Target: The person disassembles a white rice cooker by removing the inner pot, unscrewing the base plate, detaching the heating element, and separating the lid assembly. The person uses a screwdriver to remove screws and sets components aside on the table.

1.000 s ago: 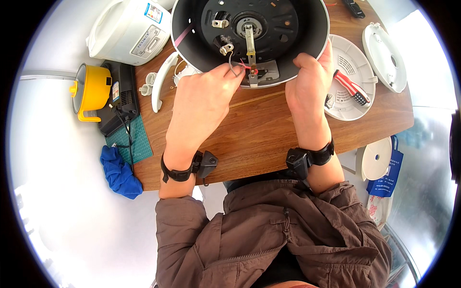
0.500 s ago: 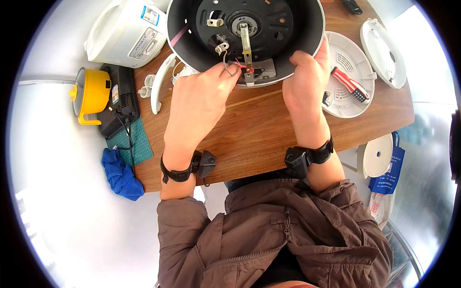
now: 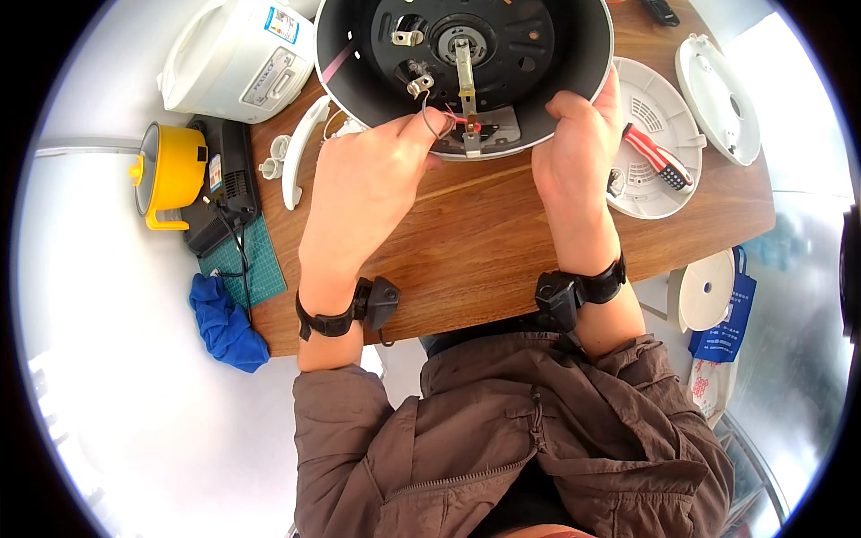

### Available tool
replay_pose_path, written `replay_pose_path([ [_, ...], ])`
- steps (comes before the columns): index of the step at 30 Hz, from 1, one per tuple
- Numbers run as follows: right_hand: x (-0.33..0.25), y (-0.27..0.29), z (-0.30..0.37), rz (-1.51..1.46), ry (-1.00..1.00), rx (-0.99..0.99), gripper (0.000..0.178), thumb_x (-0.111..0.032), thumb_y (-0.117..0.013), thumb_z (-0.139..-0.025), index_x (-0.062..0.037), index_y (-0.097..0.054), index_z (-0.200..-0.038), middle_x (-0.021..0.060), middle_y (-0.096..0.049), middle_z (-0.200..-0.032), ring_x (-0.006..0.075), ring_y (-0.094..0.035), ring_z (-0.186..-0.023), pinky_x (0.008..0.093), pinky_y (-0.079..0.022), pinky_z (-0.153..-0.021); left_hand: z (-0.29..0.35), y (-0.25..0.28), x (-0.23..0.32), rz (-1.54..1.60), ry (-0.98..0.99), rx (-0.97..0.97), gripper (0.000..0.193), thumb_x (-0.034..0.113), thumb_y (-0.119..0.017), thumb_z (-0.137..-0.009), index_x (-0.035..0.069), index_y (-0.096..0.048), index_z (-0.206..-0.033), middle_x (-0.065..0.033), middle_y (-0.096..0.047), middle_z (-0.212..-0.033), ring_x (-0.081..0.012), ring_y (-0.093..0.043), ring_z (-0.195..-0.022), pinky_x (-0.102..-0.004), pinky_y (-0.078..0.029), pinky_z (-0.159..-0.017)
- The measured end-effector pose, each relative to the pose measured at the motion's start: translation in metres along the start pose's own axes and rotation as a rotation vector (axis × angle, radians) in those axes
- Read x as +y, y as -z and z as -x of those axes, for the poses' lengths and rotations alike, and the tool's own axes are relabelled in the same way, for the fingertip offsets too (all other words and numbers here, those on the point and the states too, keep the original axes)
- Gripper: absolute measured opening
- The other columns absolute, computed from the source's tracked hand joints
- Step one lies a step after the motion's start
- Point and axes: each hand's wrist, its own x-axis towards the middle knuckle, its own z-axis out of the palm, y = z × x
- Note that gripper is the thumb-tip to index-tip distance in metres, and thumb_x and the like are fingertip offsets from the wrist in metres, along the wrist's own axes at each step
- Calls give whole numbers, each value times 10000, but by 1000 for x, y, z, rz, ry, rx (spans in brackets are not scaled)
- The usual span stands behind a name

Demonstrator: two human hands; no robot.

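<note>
An upturned rice cooker shell, dark inside with a pale rim, is tilted toward me at the table's far edge. Inside are a black round plate, metal terminals, a metal strip and a red-sleeved connection. My left hand is closed at the near-left rim, its index finger against a thin grey wire looping from a terminal. The fingertips are partly hidden, so whether the wire is pinched cannot be told. My right hand grips the near-right rim, thumb inside.
A vented white base holding a red-and-black screwdriver and a white lid lie right. A white handle, white rice cooker, yellow pot, green mat and blue cloth are left.
The shell has shifted slightly to the right and away with both hands on it. My left index finger has moved a little farther over the rim, beside the grey wire.
</note>
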Motion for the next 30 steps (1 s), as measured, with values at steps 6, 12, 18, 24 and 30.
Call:
replay_pose_path([
  [6, -1, -7, 3, -6, 9, 5, 556, 191, -399, -770, -41, -601, -1233, 14, -655, -1080, 93, -574, -886, 226, -450, -801, 0, 0, 3, -55, -12, -35, 207, 10, -653, -889, 86, -627, -1080, -78, -678, -819, -328, -686, -727, -412, -527, -575],
  [12, 0, -4, 2, 16, 8, 14, 557, 194, -399, -765, -41, -604, -1227, 7, -648, -1062, 88, -559, -868, 223, -439, -783, 1, 2, 8, -106, 6, -78, 230, 34, -658, -899, 87, -624, -1120, -75, -675, -834, -306, -686, -725, -407, -525, -574],
  [18, 1, 1, -3, 8, 3, 29, 563, 204, -395, -755, -40, -608, -1216, 11, -646, -1053, 93, -562, -871, 225, -447, -791, 0, 2, 12, -61, 31, -22, 255, 104, -740, -858, 111, -671, -1102, -75, -710, -982, -314, -693, -745, -393, -541, -619],
  [24, -1, -6, -9, -24, -4, 32, 554, 206, -397, -744, -32, -605, -1199, 27, -650, -1060, 114, -581, -897, 233, -465, -811, 7, 2, 5, 109, -57, 200, 297, 91, -865, -696, 95, -715, -951, -17, -648, -919, -216, -638, -727, -327, -508, -593],
  [30, 2, -26, -10, -83, -16, 95, 592, 216, -397, -731, -16, -573, -1246, 45, -637, -1098, 145, -590, -943, 258, -490, -839, 15, -31, -11, -159, -295, 455, 245, 81, -789, -692, 83, -725, -928, 2, -610, -910, -161, -616, -757, -280, -501, -585],
])
